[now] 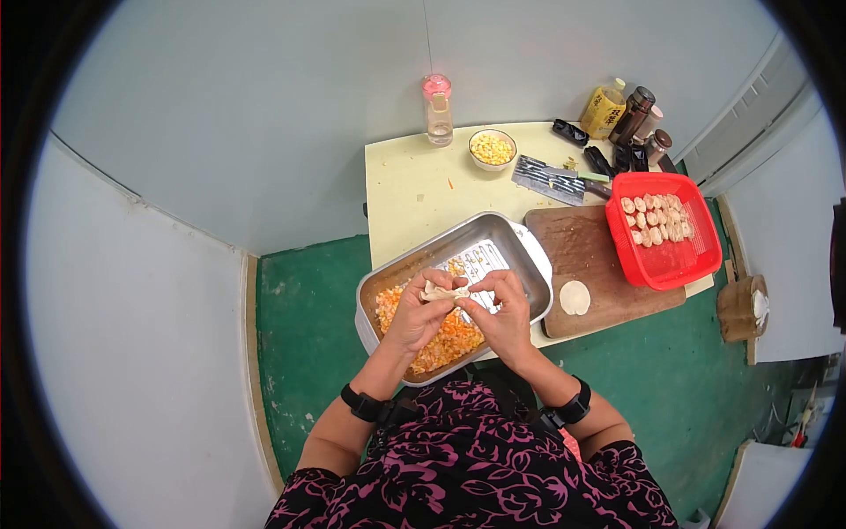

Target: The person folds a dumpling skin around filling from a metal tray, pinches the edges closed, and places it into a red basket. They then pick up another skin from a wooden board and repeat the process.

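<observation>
While the person's left hand (419, 319) pinches one side of a pale dough wrapper (445, 294) between thumb and fingers, the right hand (502, 319) pinches the other side, the wrapper gathered between them above a metal pan (520, 256) of chopped orange-and-white filling (449, 342). Just beside the pan, on a wooden board (568, 242), lies one flat round wrapper (575, 298); a red basket (650, 275) holding rows of shaped dough pieces (657, 219) overlaps the board's far-right part. Toward the wall on the pale table (401, 189): bowl of yellow kernels (493, 149), broad-bladed knife (551, 181), pink-lidded bottle (438, 110), upright.
</observation>
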Motion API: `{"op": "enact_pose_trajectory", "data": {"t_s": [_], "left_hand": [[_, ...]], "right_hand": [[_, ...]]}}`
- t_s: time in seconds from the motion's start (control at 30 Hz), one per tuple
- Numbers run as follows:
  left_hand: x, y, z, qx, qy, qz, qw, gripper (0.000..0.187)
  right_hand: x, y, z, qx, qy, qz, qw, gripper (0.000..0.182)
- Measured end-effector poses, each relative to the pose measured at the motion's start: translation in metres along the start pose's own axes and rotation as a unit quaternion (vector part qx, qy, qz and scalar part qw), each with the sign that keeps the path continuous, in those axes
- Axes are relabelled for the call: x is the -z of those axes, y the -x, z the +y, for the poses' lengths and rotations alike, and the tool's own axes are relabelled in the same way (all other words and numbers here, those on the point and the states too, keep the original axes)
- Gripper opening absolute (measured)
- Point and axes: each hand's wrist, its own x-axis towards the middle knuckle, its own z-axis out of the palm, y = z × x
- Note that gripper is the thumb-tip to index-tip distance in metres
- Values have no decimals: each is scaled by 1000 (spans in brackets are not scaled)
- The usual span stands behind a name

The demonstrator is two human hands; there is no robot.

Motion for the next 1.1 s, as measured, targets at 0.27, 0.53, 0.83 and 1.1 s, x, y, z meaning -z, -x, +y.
{"op": "enact_pose_trajectory", "data": {"t_s": [0.27, 0.53, 0.83, 1.1], "left_hand": [[4, -2, -1, -6, -19, -17, 1000, 26], [0, -2, 1, -9, -11, -45, 999, 27], [1, 0, 2, 16, -23, -50, 998, 28], [-3, -1, 3, 34, -32, -50, 998, 32]], "right_hand": [[2, 0, 1, 20, -3, -5, 1000, 19], [4, -1, 2, 32, -28, -31, 999, 17], [13, -6, 4, 53, -41, -83, 994, 16], [15, -4, 4, 57, -29, -106, 992, 15]]}}
